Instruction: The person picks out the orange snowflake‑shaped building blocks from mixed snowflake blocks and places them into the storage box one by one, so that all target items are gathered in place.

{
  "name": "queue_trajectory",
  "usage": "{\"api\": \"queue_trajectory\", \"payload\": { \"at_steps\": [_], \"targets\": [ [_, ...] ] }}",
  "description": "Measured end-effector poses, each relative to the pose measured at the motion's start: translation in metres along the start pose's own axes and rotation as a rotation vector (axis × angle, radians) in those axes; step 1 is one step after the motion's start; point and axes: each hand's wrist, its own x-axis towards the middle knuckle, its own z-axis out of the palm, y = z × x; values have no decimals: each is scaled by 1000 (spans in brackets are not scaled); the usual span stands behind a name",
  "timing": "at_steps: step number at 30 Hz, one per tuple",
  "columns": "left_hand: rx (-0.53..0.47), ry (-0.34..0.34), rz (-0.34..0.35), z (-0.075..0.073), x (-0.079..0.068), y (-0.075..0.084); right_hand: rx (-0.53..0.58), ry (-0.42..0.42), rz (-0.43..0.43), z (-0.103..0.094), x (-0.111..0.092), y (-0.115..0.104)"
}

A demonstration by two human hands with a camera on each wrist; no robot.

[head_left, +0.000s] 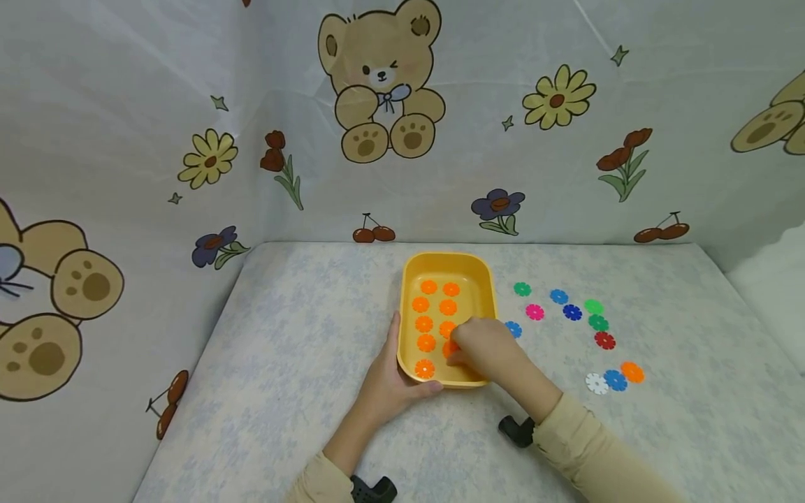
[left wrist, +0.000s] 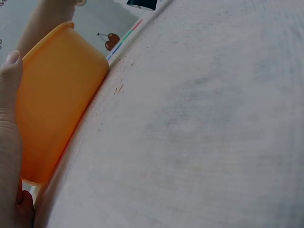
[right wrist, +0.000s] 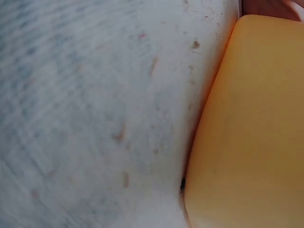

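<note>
A yellow plastic tray stands on the table with two columns of orange notched discs lying flat inside. My left hand holds the tray's near left corner, thumb along the near wall and fingers along the left side. In the left wrist view the thumb lies against the tray wall. My right hand reaches in over the right rim, its fingertips pinching an orange disc at the near end of the right column. Its fingers partly cover that disc. The right wrist view shows only the tray's outer wall.
Right of the tray lie scattered notched discs: a pink disc, a dark blue disc, a red disc, a white disc and several others. A printed cloth with bears and flowers hangs behind the table.
</note>
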Motion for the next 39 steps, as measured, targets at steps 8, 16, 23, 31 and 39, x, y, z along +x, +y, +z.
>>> {"api": "queue_trajectory", "payload": {
  "at_steps": [8, 16, 23, 31, 39],
  "targets": [
    [4, -1, -14, 1, 0, -1, -71, 29, -1, 4, 0, 0],
    [-6, -2, -7, 2, 0, -1, 37, 160, -80, 0, -5, 7],
    [-16, 4, 23, 1, 0, 0, 131, 317, -83, -19, -32, 39],
    [-38, 8, 8, 0, -1, -1, 165, 269, 168, -32, -85, 106],
    [-29, 10, 16, 1, -1, 0, 222, 29, 380, -22, -135, 179]
  ]
}}
